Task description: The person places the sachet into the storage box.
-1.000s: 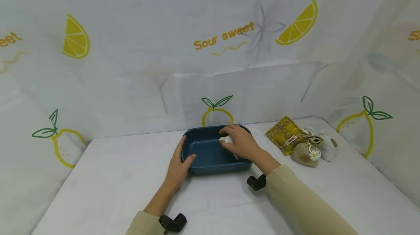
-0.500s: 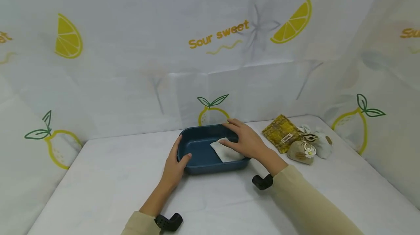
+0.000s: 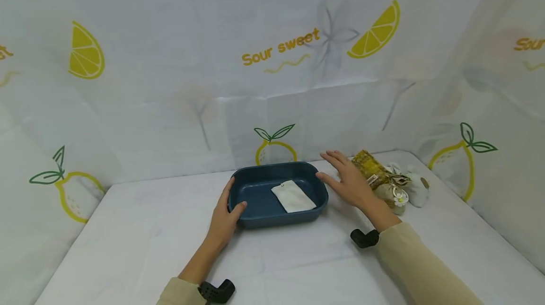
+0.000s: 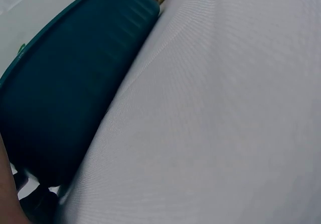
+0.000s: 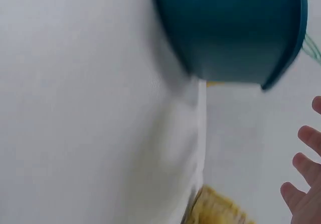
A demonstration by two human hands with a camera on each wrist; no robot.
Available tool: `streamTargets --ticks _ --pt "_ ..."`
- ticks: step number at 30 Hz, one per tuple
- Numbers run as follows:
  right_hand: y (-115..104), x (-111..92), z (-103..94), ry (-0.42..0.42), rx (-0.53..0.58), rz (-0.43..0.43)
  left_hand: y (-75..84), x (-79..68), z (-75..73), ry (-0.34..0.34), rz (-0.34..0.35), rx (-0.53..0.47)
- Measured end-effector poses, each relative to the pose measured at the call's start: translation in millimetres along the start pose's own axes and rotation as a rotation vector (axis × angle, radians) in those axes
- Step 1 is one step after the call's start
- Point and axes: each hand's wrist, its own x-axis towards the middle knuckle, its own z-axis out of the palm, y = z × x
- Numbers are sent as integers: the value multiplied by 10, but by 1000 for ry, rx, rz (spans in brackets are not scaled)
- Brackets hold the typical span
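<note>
A blue rectangular baking dish (image 3: pixel 272 222) stands on the white-covered table. Inside, toward its right, lies a flat white cloth sachet (image 3: pixel 294 196). My left hand (image 3: pixel 223 217) holds the dish's left end, thumb over the near rim and fingers along the outer wall. Just right of the dish, in the air and touching nothing, is my right hand (image 3: pixel 347 179), its fingers spread. The right wrist view shows those fingertips (image 5: pixel 306 166) apart from the dish's end wall (image 5: pixel 230 33). In the left wrist view the dish's outer side (image 4: pixel 70 78) fills the upper left.
Several fabric sachets are grouped at the back right: a yellow patterned one (image 3: pixel 367 165), partly behind my right hand, a brown one with a white flower (image 3: pixel 389 196) and a pale grey one (image 3: pixel 418 189). A lemon-print curtain (image 3: pixel 170 144) stands behind the table.
My right hand has let go of the white sachet, leaving it lying in the dish, and has moved out to the right toward the other sachets. My left hand stays on the dish.
</note>
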Motion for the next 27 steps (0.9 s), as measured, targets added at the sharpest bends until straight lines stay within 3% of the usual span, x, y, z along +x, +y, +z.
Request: streamTargets --ticks 7,18,27 --pt "355 -68 -85 14 -121 80 -11 -5 -13 2 -9 -3" --pt "746 -160 -204 48 -265 -16 -12 4 -21 5 -10 -3" --pt "821 -193 -124 12 -274 -50 17 -3 -13 0 -17 -11"
